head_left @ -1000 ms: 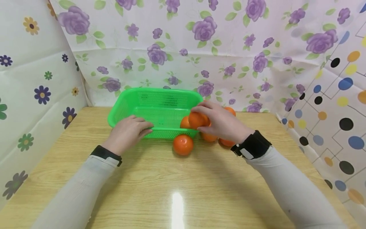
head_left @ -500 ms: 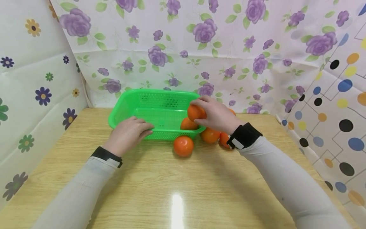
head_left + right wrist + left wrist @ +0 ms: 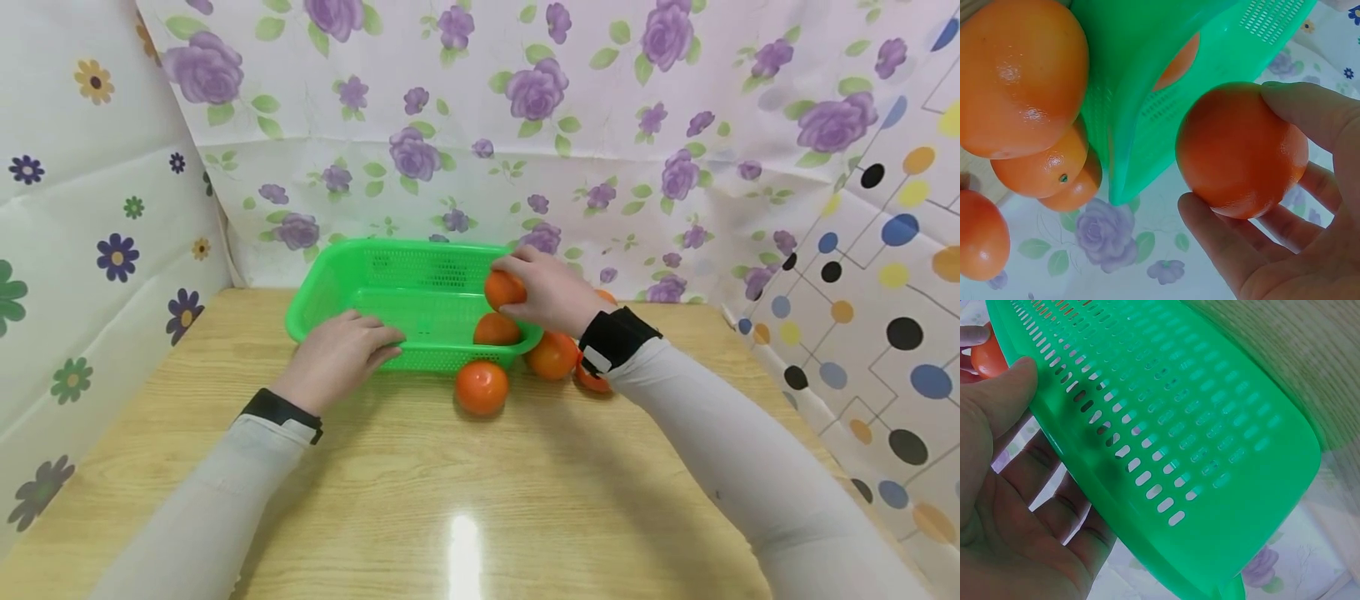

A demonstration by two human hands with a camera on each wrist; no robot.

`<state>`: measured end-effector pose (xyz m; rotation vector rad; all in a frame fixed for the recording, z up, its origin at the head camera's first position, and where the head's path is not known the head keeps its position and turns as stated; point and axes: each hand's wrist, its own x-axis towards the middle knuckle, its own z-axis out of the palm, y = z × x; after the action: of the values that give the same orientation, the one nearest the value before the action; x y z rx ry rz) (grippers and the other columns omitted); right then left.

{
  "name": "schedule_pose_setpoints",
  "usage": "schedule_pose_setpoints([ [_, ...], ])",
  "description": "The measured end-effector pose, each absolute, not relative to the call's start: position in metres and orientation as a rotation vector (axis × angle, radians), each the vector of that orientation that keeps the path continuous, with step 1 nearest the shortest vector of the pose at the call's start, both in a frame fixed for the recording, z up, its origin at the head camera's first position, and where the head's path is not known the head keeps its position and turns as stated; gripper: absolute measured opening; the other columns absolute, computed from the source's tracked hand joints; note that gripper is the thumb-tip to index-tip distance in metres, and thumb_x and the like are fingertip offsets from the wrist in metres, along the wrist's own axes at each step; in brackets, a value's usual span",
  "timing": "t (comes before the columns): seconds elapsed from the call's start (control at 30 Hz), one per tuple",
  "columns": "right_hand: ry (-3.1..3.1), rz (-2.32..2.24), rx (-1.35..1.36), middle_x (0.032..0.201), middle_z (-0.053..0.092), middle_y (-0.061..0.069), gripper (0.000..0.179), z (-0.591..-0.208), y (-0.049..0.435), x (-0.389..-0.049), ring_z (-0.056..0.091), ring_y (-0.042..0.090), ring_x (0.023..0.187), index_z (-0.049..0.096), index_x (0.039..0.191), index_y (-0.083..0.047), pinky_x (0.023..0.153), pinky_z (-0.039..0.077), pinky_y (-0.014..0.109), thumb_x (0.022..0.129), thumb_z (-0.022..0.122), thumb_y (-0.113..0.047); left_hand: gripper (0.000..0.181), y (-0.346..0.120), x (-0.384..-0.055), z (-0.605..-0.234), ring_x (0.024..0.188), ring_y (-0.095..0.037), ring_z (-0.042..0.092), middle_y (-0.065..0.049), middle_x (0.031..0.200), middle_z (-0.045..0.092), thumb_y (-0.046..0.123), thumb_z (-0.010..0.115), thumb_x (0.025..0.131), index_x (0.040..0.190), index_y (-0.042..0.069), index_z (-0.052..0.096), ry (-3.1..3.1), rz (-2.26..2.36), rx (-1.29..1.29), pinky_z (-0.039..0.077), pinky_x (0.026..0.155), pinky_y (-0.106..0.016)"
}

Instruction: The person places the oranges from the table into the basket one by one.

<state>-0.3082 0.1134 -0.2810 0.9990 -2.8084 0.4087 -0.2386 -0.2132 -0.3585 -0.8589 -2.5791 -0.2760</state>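
Note:
My right hand point(image 3: 553, 292) holds an orange point(image 3: 504, 289) above the right end of a green plastic basket point(image 3: 307, 312). In the right wrist view, thumb and fingertips pinch that orange point(image 3: 1241, 150) at its sides. Another orange point(image 3: 496, 331) lies inside the basket at the right end, under the held one. My left hand point(image 3: 337, 358) grips the basket's front rim on the left; the left wrist view has its thumb on the perforated outer wall point(image 3: 1260, 506) and its other fingers over the rim.
One orange point(image 3: 482, 388) stands on the wooden table point(image 3: 375, 500) before the basket's front right corner. To the basket's right sit more oranges point(image 3: 553, 357), partly hidden by my right arm. A flowered cloth point(image 3: 465, 100) hangs behind, and patterned sheets flank both sides.
My right hand has moved left with the held orange, further in over the basket, uncovering more of the orange inside. My left hand stays on the rim.

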Motion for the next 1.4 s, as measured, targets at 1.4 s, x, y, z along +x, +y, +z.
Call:
schedule_pose_setpoints([
  [1.4, -2.999, 0.125, 0.896, 0.142, 0.058, 0.019, 0.063, -0.296, 0.082, -0.352, 0.066, 0.035, 0.115, 0.058, 0.158, -0.011, 0.093, 0.061, 0.049, 0.101, 0.083, -0.02, 0.017, -0.215, -0.237, -0.358, 0.101, -0.032, 0.073, -0.006, 0.107, 0.082, 0.02, 0.082, 0.102, 0.117, 0.012, 0.085, -2.578, -0.273, -0.844, 0.063, 0.089, -0.045],
])
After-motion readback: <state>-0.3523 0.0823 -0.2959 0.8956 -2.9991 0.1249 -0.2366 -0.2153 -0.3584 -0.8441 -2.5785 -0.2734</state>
